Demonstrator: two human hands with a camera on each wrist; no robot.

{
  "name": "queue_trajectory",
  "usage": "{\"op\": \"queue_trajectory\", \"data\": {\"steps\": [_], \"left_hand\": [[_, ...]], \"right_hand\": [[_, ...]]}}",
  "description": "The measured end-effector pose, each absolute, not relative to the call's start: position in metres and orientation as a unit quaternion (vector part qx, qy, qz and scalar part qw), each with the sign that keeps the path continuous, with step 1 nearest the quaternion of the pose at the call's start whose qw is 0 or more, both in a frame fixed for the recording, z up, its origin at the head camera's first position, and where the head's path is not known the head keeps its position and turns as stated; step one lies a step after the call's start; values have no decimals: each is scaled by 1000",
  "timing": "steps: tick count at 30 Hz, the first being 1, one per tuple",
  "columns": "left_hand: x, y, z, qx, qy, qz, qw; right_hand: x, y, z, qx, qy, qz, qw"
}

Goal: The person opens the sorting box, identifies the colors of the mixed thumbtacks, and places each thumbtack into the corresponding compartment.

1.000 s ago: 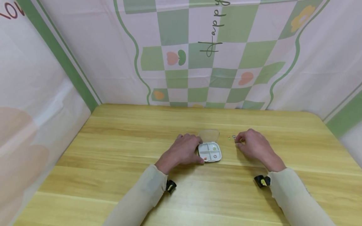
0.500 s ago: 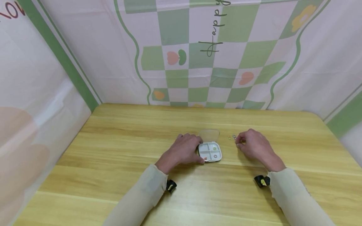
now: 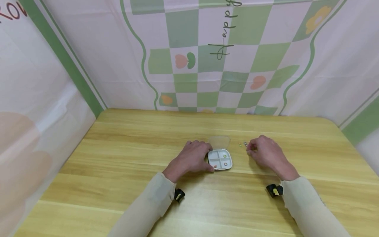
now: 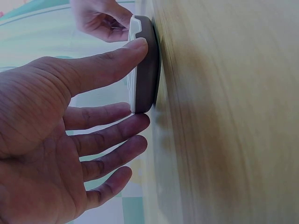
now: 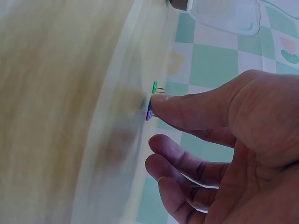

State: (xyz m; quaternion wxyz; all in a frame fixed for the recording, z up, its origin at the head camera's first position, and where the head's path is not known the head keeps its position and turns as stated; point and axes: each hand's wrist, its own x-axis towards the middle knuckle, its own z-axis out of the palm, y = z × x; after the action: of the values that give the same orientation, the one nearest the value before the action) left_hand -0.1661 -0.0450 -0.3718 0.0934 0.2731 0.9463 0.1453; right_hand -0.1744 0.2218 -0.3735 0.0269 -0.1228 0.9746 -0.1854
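Picking from the counter [image 3: 219, 210]: left fingers [image 4: 103, 115] grip the pill case [image 4: 148, 70]; right fingers [image 3: 252, 143] seemingly pinch a stud earring [image 5: 149, 114], likely needing careful lifting.

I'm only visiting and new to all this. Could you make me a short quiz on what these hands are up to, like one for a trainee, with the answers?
1. Multiple choice: how many compartments does the box have?
A) two
B) four
C) six
2. True or false: the clear lid is closed over the box.
3. Short answer: which hand grips the box, and what is at the other hand's fingertips?

Key
1. B.
2. False; the lid is open, on the far side of the box.
3. The left hand grips it; small coloured pieces are at the fingertips of the right hand.
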Motion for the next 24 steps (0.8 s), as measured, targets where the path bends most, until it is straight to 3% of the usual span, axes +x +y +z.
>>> {"op": "queue_trajectory", "data": {"steps": [24], "left_hand": [[-165, -45, -370, 274, 947, 141, 91]], "right_hand": [[-163, 203, -355, -155, 964, -215, -9]]}}
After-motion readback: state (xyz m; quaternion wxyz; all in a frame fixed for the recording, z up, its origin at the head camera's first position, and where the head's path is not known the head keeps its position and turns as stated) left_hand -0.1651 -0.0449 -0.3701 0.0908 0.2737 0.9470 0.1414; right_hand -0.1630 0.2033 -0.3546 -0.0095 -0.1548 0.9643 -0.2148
